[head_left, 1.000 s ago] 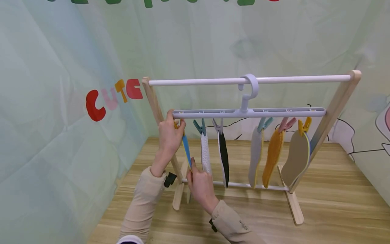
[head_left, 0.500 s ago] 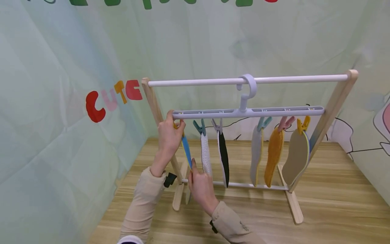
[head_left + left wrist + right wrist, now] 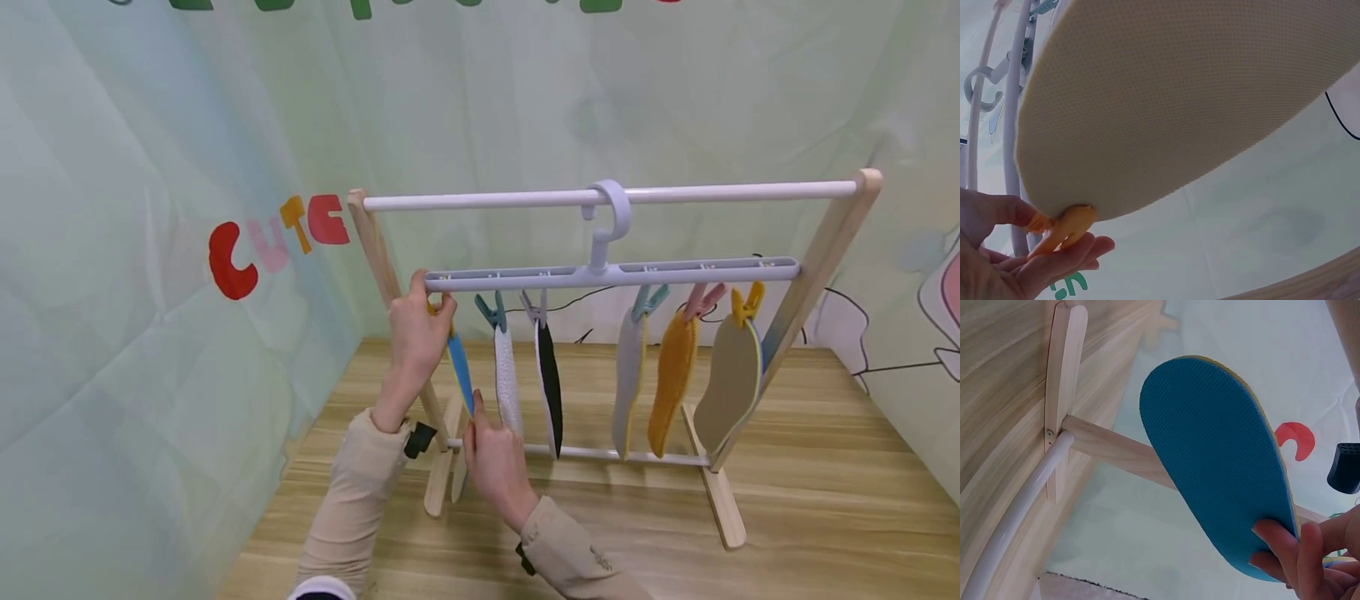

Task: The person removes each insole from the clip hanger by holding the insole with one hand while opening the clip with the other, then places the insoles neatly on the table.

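Because the blue insole (image 3: 1216,456) would probably swing if held at one end only, both hands share it. The left hand (image 3: 415,335) pinches the yellow clip (image 3: 1067,229), its fingers nearly closed around it; the insole's upper end sits right beside those fingertips, in the clip's mouth. The right hand (image 3: 497,465) pinches the lower end, likely to steady the angle, so the insole slants between the two sets of fingers, beneath the hanger (image 3: 517,278).

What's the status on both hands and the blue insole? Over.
Left hand pinching yellow clip at top end of blue insole. Right hand holding it lower down. White insole hangs close by; nothing seen blocking.
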`<state>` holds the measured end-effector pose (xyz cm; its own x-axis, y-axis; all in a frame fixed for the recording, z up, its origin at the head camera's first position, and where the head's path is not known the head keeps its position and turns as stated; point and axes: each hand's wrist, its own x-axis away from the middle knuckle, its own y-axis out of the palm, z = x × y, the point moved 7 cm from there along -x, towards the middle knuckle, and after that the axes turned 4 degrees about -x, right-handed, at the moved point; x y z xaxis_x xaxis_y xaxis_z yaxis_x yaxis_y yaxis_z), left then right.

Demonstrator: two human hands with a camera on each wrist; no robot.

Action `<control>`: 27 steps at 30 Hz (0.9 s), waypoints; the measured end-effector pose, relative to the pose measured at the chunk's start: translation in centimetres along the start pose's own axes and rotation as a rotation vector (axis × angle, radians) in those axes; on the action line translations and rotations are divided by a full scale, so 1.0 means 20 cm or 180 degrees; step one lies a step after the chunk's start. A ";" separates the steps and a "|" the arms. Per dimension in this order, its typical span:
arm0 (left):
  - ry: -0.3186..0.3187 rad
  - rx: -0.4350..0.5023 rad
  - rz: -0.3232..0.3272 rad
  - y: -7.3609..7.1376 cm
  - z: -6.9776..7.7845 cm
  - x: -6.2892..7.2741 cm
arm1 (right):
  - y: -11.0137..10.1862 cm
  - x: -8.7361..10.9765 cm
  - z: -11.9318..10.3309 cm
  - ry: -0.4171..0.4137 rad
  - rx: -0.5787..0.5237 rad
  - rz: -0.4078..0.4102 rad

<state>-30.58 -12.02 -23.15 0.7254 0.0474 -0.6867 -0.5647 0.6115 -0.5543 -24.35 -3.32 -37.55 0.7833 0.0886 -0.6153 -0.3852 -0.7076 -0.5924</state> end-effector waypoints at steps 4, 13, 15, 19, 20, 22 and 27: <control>0.0039 -0.0008 0.0051 0.00 0.00 -0.01 | 0.00 0.00 0.00 -0.0007 0.0001 0.0030; -0.0195 -0.0047 -0.0136 0.01 -0.01 0.00 | 0.00 0.00 -0.01 -0.0049 -0.0067 0.0016; -0.0266 -0.0092 -0.0225 0.02 -0.01 0.00 | 0.01 0.00 -0.01 -0.0053 -0.0070 0.0029; -0.0389 -0.0145 -0.0415 0.03 -0.01 0.02 | 0.01 0.00 0.00 -0.0046 -0.0051 0.0039; -0.0406 -0.0143 -0.0431 0.03 -0.01 0.02 | 0.01 0.00 0.00 -0.0038 -0.0050 0.0036; -0.0399 -0.0167 -0.0443 0.03 -0.01 0.02 | 0.01 -0.01 0.00 -0.0015 -0.0057 0.0023; -0.0294 -0.0238 -0.0411 0.03 -0.01 0.02 | 0.00 -0.01 0.00 0.0014 -0.0080 0.0018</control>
<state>-30.70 -11.79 -23.74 0.8249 0.0467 -0.5634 -0.4898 0.5568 -0.6709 -24.62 -3.34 -37.43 0.7834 0.0815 -0.6162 -0.3773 -0.7255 -0.5756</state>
